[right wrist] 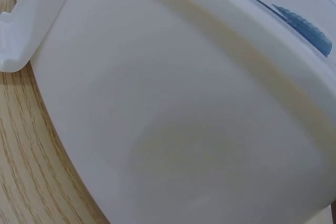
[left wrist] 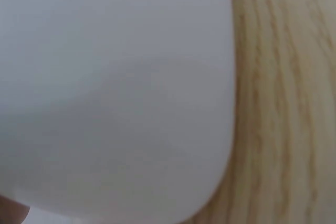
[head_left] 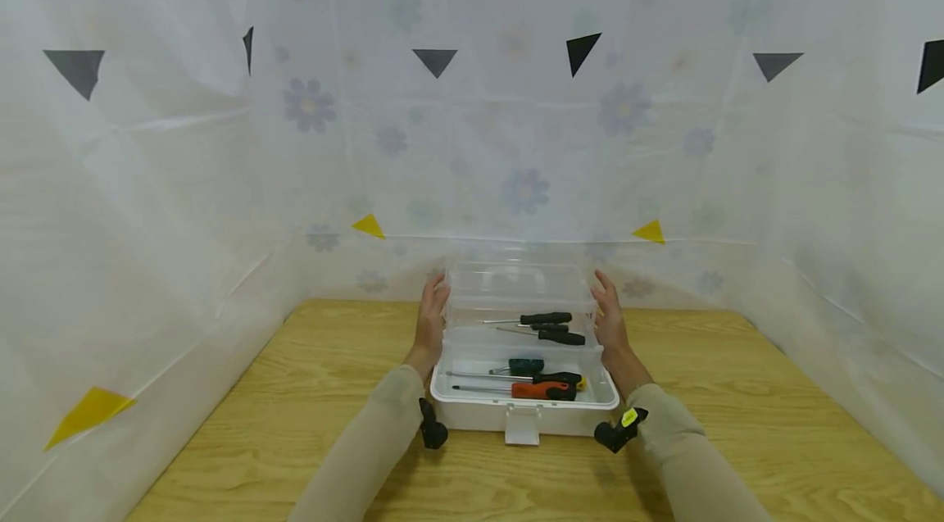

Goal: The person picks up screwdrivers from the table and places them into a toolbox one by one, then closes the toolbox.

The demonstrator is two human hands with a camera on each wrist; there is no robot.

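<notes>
A white plastic toolbox (head_left: pixel 479 415) stands open at the middle of the wooden table (head_left: pixel 310 391), its clear lid (head_left: pixel 516 280) raised at the back. My left hand (head_left: pixel 431 317) lies flat against the left side of the clear upper tray, fingers pointing up. On the opposite side my right hand (head_left: pixel 608 317) does the same. Two black-handled screwdrivers (head_left: pixel 549 325) lie in the upper tray. Below them lie a teal-handled tool (head_left: pixel 526 365), a black-and-yellow screwdriver (head_left: pixel 558 379) and a red-handled screwdriver (head_left: pixel 542 391). Both wrist views are filled by the box's white wall (left wrist: pixel 115 103) (right wrist: pixel 184 129).
The box's front latch (head_left: pixel 522 426) hangs open toward me and also shows as the latch (right wrist: pixel 31 19) in the right wrist view. White flowered sheets (head_left: pixel 147 202) marked with black and yellow triangles wall in the table on the left, back and right.
</notes>
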